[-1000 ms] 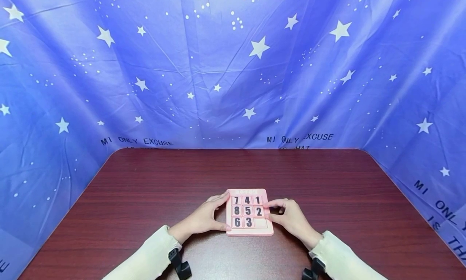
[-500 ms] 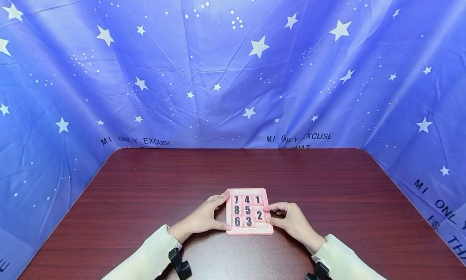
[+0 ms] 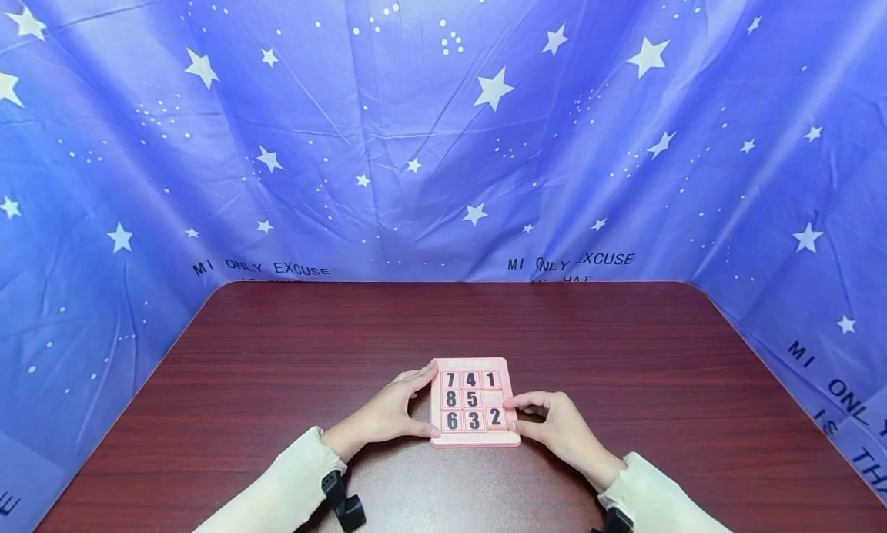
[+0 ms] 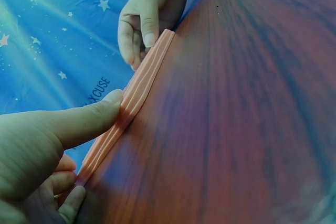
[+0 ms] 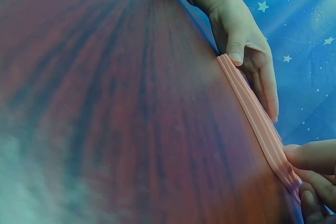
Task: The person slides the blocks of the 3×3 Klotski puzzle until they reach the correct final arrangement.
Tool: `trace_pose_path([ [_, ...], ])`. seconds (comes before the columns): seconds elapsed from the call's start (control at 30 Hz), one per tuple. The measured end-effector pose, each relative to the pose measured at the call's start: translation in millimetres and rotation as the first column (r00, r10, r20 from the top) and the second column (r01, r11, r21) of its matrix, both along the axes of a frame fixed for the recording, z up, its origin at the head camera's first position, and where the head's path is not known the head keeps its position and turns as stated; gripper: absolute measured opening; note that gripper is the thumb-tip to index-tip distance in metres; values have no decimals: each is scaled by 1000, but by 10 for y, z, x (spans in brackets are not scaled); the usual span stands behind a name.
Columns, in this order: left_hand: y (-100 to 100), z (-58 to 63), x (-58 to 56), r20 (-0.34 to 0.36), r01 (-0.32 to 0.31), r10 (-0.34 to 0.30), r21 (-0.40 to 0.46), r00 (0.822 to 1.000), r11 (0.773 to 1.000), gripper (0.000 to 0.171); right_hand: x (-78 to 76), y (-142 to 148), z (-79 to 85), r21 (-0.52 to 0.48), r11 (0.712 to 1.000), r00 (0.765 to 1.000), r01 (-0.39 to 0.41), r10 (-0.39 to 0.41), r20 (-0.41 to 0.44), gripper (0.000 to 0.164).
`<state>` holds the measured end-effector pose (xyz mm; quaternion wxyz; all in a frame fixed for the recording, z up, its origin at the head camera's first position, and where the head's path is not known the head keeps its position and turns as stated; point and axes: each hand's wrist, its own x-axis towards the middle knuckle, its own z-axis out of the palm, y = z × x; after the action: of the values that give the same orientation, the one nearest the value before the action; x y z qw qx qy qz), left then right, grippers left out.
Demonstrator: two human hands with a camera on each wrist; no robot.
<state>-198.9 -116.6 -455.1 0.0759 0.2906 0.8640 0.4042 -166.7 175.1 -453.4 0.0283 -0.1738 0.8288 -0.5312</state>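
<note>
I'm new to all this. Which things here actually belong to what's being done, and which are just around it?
Part of the job:
number puzzle
number tiles, set in the puzzle
left fingers, gripping its left side
right fingers, at its right edge

Just around:
table, under the puzzle
starry curtain, behind
black wrist gadgets, worn on the arms

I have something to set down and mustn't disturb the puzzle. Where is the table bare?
Widest: the table between the number puzzle and starry curtain. Also bare: outward of the left hand and right hand, plus a smaller patch on the puzzle's near side, between the sleeves. Crowded: the puzzle's left and right edges, where the hands are.
</note>
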Motion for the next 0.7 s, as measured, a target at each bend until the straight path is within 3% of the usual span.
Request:
trace_pose_path([
  [0.4, -6, 7, 6, -8, 6, -6, -4, 1000, 1000, 97, 46, 7, -15, -27, 1000, 1000, -4, 5, 25, 25],
  [0.7, -7, 8, 10, -11, 9, -9, 2, 1000, 1000, 97, -53, -29, 8, -58, 997, 997, 52, -49, 60, 26],
])
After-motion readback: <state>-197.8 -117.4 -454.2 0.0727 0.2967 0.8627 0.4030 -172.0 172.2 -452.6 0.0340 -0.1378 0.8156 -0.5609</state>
